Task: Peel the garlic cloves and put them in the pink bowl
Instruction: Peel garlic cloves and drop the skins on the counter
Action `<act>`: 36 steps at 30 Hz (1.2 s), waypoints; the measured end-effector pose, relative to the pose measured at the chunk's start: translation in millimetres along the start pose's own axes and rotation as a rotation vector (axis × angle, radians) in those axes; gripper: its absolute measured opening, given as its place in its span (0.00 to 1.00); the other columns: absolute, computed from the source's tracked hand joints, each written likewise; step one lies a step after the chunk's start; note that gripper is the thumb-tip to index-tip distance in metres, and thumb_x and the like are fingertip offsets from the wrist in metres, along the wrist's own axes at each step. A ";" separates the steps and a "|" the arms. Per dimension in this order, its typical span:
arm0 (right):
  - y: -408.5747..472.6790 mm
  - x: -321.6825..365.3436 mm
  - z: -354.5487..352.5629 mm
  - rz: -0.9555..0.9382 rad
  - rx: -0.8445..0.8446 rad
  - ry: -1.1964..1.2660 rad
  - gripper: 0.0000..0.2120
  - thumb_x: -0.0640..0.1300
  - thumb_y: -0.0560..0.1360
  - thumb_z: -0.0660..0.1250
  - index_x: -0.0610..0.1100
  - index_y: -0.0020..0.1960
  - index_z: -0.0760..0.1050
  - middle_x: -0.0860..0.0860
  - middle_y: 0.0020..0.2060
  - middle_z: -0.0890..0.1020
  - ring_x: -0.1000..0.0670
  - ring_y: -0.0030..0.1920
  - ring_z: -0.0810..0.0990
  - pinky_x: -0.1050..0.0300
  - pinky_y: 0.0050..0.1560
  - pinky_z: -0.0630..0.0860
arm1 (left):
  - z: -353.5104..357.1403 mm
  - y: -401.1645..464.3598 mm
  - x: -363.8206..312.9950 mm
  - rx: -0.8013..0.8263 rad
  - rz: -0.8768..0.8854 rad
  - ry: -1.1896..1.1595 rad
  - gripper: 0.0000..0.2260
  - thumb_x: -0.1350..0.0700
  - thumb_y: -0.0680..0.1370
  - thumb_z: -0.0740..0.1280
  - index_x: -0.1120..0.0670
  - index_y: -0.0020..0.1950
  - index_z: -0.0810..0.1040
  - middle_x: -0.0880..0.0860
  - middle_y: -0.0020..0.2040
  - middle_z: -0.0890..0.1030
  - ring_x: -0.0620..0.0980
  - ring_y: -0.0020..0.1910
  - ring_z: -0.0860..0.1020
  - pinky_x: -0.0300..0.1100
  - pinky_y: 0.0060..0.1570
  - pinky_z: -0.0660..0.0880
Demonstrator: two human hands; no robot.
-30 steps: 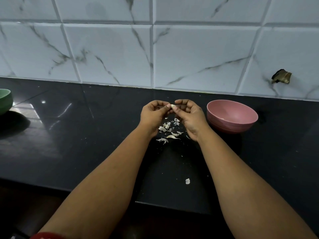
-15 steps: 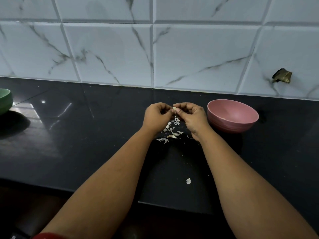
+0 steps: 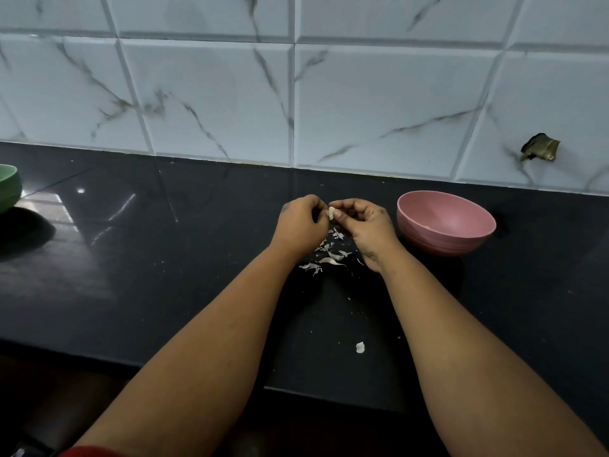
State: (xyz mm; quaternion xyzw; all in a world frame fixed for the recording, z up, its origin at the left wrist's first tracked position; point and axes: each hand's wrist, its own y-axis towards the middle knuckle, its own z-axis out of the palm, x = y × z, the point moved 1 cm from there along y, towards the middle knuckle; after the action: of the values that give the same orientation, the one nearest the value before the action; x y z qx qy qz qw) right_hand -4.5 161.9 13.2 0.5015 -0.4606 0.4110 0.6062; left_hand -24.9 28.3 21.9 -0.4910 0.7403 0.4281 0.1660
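Hands moved closer together, knuckles turned in since a second ago. Left hand [image 3: 300, 224] and right hand [image 3: 365, 222] both pinch the garlic clove [image 3: 331, 212] above peel scraps [image 3: 329, 252] on the tabletop [image 3: 164, 275]. Pink bowl [image 3: 445, 222] just right of the right hand.

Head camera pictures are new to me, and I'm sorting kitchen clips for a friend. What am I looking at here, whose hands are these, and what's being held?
There is no machine: a person wears a camera on the head, looking down at their own arms. The left hand and right hand together pinch a small garlic clove above the black counter. Torn garlic skins lie beneath the hands, with one stray scrap nearer the person. A pink bowl stands to the right; what it holds cannot be made out. A green bowl peeks in at the far left.
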 end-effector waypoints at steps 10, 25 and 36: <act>-0.8 2.0 4.1 0.095 0.001 0.193 0.07 0.31 0.76 0.65 0.40 0.48 0.79 0.47 0.39 0.83 0.56 0.37 0.81 0.65 0.42 0.79 | 5.9 1.6 1.3 0.028 -0.175 -0.230 0.05 0.57 0.79 0.64 0.56 0.47 0.78 0.55 0.42 0.83 0.55 0.44 0.82 0.55 0.49 0.79; -0.6 5.0 2.7 0.068 -0.052 0.234 0.07 0.30 0.75 0.67 0.41 0.47 0.80 0.45 0.41 0.83 0.51 0.43 0.83 0.61 0.46 0.80 | 6.3 -0.8 3.9 0.061 -0.257 -0.536 0.02 0.58 0.75 0.74 0.55 0.45 0.82 0.52 0.38 0.84 0.49 0.40 0.84 0.49 0.49 0.82; -1.2 11.9 1.8 0.151 -0.049 0.347 0.08 0.29 0.77 0.63 0.40 0.45 0.77 0.45 0.38 0.80 0.53 0.38 0.80 0.64 0.43 0.79 | 8.4 0.3 4.3 0.077 -0.249 -0.688 0.05 0.65 0.77 0.71 0.56 0.42 0.81 0.53 0.37 0.83 0.50 0.41 0.82 0.48 0.53 0.81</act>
State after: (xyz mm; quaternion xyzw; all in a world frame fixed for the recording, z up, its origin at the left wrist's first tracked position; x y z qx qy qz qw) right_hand -0.7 160.4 24.6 0.3723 -0.3954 0.5240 0.6561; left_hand -28.6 32.6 14.4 -0.3980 0.5915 0.5165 0.4743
